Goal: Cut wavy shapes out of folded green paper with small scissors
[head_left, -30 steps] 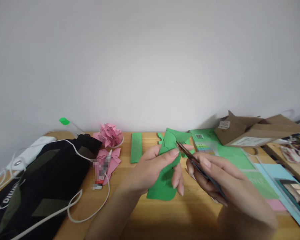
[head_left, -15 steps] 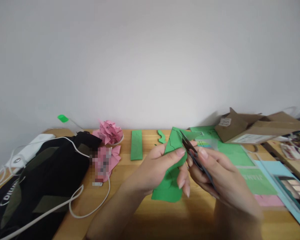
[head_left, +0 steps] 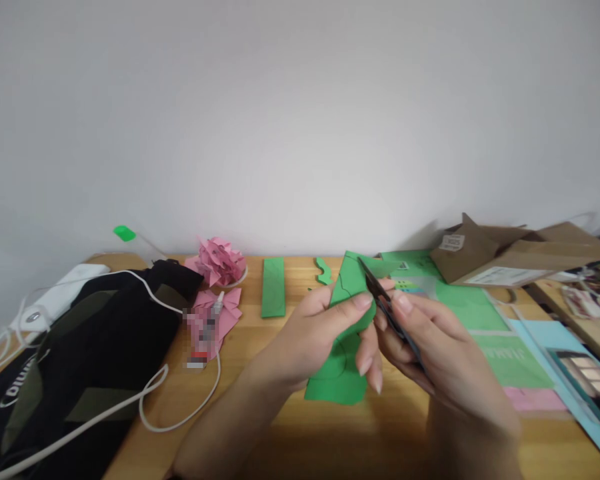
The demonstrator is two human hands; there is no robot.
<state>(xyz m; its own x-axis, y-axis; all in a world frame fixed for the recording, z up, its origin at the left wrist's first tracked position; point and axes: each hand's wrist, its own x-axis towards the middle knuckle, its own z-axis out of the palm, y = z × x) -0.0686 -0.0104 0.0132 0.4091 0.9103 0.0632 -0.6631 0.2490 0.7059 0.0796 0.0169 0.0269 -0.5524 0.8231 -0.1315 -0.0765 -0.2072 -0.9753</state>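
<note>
My left hand (head_left: 314,340) pinches a piece of green paper (head_left: 341,370) with pencil lines drawn on it, thumb on top and fingers curled behind. My right hand (head_left: 433,353) is closed round a pair of dark scissors (head_left: 380,297). The blades point up and away and meet the paper's upper right edge beside my left thumb. Both hands hover just above the wooden table (head_left: 290,427) near its middle.
A green paper strip (head_left: 273,287) and a small curved green offcut (head_left: 323,271) lie behind the hands. Pink paper flowers (head_left: 220,261), a glue tube (head_left: 206,329), a black bag (head_left: 90,353) with a white cable lie left. Green sheets (head_left: 485,327) and an open cardboard box (head_left: 510,257) lie right.
The scissors have moved left and closer to my left thumb, into the green paper's edge. My left hand has turned the paper slightly and lifted it.
</note>
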